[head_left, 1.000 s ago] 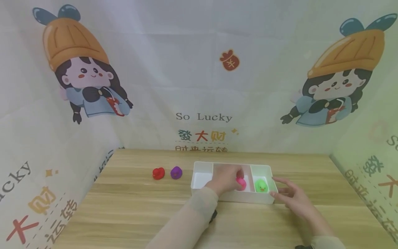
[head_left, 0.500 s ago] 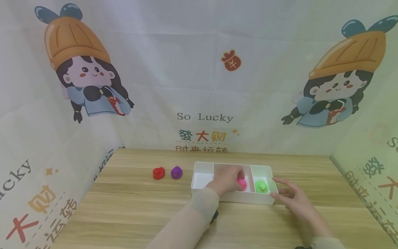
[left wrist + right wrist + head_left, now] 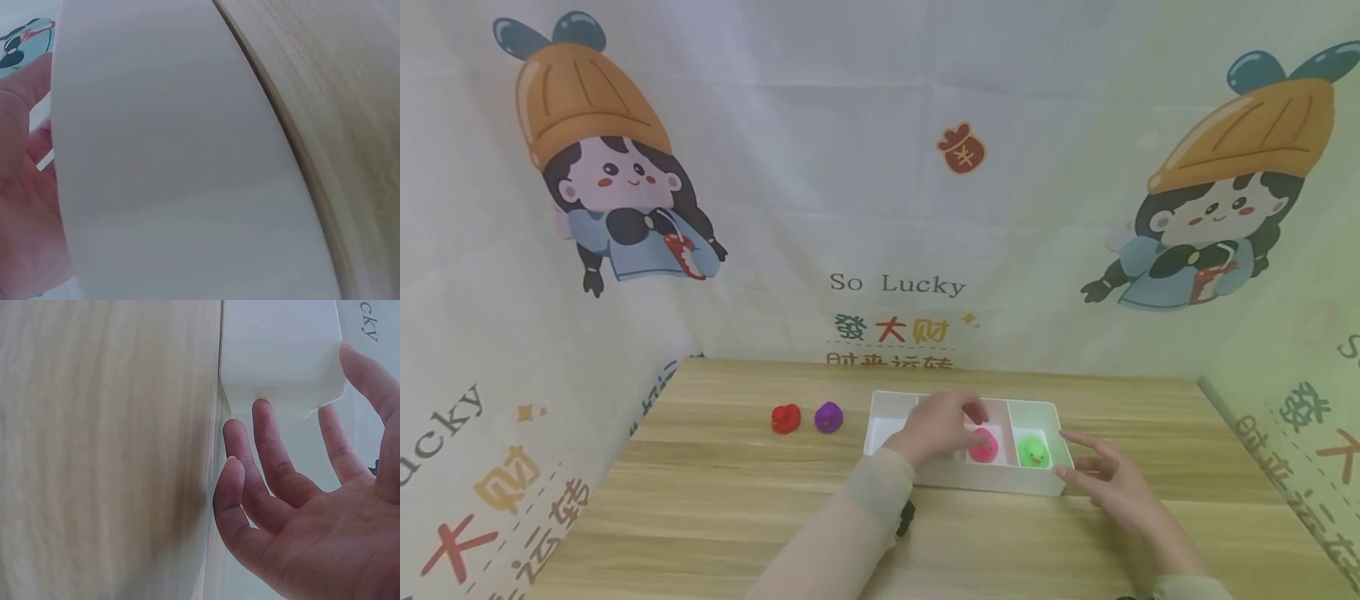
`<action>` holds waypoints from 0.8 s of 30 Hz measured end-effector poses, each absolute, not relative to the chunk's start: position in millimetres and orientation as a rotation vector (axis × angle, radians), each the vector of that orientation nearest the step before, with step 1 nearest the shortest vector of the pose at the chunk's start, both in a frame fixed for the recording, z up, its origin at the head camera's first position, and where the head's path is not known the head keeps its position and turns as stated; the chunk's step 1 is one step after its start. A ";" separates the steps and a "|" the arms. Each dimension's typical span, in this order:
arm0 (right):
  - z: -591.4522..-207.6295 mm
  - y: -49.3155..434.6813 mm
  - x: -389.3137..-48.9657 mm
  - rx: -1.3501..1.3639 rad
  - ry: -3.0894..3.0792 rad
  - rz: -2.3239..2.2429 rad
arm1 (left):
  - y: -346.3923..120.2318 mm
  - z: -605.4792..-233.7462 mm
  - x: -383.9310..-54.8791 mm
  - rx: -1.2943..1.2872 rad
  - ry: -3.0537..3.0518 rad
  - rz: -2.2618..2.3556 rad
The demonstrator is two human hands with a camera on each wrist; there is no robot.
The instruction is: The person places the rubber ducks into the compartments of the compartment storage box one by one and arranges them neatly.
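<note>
In the head view a long white divided box (image 3: 1000, 477) sits on the table. My left hand (image 3: 936, 425) is over its middle compartment, index finger raised and thumb tip overlapping a pink rubber duck (image 3: 982, 447). A green rubber duck (image 3: 1033, 452) occupies the right compartment. At the box's right end, my right hand (image 3: 1112, 479) has its thumb and index fingertip at the two corners; in the right wrist view its other fingers spread loosely beside the end wall (image 3: 281, 350). The box's long side (image 3: 175, 150) fills the left wrist view, hiding the left fingertips.
Left of the box, a red rubber duck (image 3: 786, 418) and a purple rubber duck (image 3: 828, 417) stand side by side on the wooden table (image 3: 715, 500). Printed cloth (image 3: 790, 167) hangs behind the table and along both sides.
My left hand has loosened from the pink duck and drawn slightly left and up, so more of the duck shows in the compartment. The right hand stays at the box's end.
</note>
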State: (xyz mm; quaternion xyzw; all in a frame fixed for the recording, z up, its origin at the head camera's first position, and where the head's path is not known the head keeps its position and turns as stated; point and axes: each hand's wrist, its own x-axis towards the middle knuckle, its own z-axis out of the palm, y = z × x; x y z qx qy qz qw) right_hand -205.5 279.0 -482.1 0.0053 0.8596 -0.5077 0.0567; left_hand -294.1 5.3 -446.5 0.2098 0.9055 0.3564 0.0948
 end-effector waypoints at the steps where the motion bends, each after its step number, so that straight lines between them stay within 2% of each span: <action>1: -482.3 279.2 -205.9 0.013 2.610 -1.535 | 3.6 -446.3 -294.3 0.618 2.679 1.066; 24: -478.9 277.0 -204.2 0.017 2.611 -1.527 | -38.6 -431.0 -283.7 0.668 2.736 1.310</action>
